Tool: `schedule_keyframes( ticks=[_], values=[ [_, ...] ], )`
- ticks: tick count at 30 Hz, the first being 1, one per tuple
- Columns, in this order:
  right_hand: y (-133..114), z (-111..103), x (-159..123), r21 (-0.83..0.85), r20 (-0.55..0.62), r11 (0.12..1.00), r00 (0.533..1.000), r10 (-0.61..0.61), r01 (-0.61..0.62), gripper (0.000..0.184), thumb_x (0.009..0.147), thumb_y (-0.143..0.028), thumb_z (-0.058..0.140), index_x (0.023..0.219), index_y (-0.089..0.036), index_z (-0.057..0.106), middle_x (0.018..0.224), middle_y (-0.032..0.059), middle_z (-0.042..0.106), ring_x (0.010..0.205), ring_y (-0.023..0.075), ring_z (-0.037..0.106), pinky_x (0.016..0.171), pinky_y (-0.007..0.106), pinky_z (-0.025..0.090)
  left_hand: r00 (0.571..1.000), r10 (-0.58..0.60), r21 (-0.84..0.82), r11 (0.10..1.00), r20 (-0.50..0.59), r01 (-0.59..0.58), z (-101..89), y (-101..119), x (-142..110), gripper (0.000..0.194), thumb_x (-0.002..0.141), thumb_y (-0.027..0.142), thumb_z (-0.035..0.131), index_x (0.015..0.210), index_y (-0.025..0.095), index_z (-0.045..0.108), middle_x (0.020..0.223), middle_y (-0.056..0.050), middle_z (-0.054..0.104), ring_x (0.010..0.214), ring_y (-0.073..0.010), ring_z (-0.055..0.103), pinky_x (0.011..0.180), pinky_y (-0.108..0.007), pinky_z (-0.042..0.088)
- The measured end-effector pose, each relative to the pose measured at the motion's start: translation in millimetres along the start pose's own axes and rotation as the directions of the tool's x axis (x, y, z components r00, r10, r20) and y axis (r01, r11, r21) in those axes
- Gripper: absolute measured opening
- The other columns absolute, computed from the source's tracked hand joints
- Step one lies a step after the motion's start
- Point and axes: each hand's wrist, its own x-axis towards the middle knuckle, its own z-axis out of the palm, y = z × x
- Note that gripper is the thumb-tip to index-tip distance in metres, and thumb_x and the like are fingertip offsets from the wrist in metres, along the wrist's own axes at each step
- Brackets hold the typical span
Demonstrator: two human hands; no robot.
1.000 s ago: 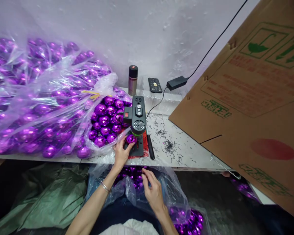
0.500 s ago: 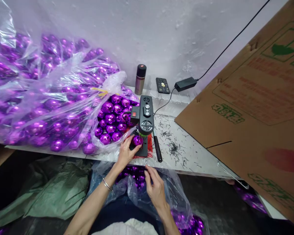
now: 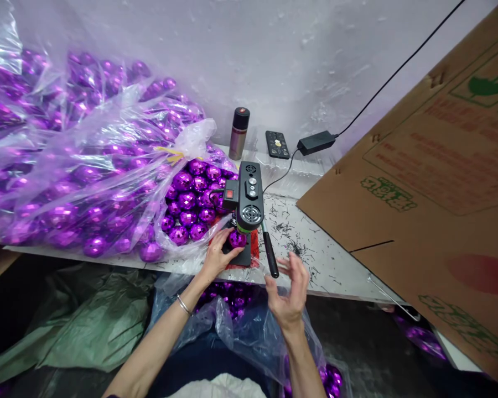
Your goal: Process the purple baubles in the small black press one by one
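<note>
My left hand (image 3: 219,253) grips a shiny purple faceted ball (image 3: 237,239) between thumb and fingers. The ball sits right under the head of a small black bench press (image 3: 250,193), above its dark base plate. To the right, my right hand (image 3: 290,287) is raised with fingers apart, holding nothing. Its fingertips are close beside the press's black lever handle (image 3: 270,255), and a small gap seems to lie between them. A red mat (image 3: 254,243) shows under the press base.
Purple balls fill a clear plastic bag (image 3: 108,138) at left. Behind stand a spray can (image 3: 238,135), a phone (image 3: 277,145) and a power adapter (image 3: 316,142) with its cord. Tiny black pieces (image 3: 288,226) litter the white table. A cardboard box (image 3: 419,193) leans in from the right.
My right hand has moved right and up from the table's front edge to the lever handle, its fingers spreading. My left hand still holds the ball under the press.
</note>
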Motion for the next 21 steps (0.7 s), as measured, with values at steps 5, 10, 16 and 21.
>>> schedule_keyframes(
  ticks=[5, 10, 16, 21],
  values=[
    [-8, 10, 62, 0.090, 0.028, 0.946, 0.949, -0.314, 0.310, 0.063, 0.092, -0.034, 0.071, 0.148, -0.017, 0.048, 0.120, 0.0163, 0.072, 0.088, 0.0210, 0.072, 0.070, 0.035, 0.064, 0.999, -0.019, -0.039, 0.999, 0.033, 0.020, -1.6, 2, -1, 0.059, 0.088, 0.044, 0.076, 0.140, 0.020, 0.060, 0.136, -0.013, 0.070, 0.127, -0.0287, 0.067, 0.111, -0.045, 0.053],
    [-22, 25, 74, 0.186, 0.019, 0.950, 0.966, -0.260, 0.252, 0.012, 0.099, -0.020, 0.052, 0.095, -0.020, 0.063, 0.078, 0.0030, 0.070, 0.066, 0.0138, 0.064, 0.060, 0.027, 0.051, 0.999, -0.008, -0.044, 0.999, 0.031, 0.010, -1.1, 4, -2, 0.056, 0.087, 0.040, 0.078, 0.138, 0.021, 0.061, 0.132, -0.012, 0.072, 0.124, -0.0289, 0.069, 0.110, -0.046, 0.054],
    [-16, 49, 50, 0.141, -0.073, 0.949, 0.959, -0.275, 0.283, 0.032, 0.103, -0.021, 0.037, 0.074, -0.023, 0.048, 0.066, 0.0006, 0.057, 0.058, 0.0123, 0.048, 0.056, 0.027, 0.041, 1.000, 0.011, -0.049, 0.999, 0.012, -0.010, -1.7, 7, -2, 0.056, 0.088, 0.039, 0.078, 0.137, 0.020, 0.061, 0.131, -0.013, 0.073, 0.123, -0.0287, 0.070, 0.105, -0.044, 0.057],
    [-9, 54, 38, 0.120, -0.085, 0.961, 0.967, -0.242, 0.251, 0.032, 0.105, -0.021, 0.032, 0.076, -0.024, 0.046, 0.068, -0.0004, 0.057, 0.059, 0.0124, 0.050, 0.061, 0.028, 0.044, 1.000, 0.014, -0.040, 0.999, -0.008, -0.014, 1.1, 5, -3, 0.055, 0.087, 0.038, 0.079, 0.136, 0.021, 0.062, 0.130, -0.013, 0.073, 0.121, -0.0291, 0.071, 0.104, -0.044, 0.058]
  ],
)
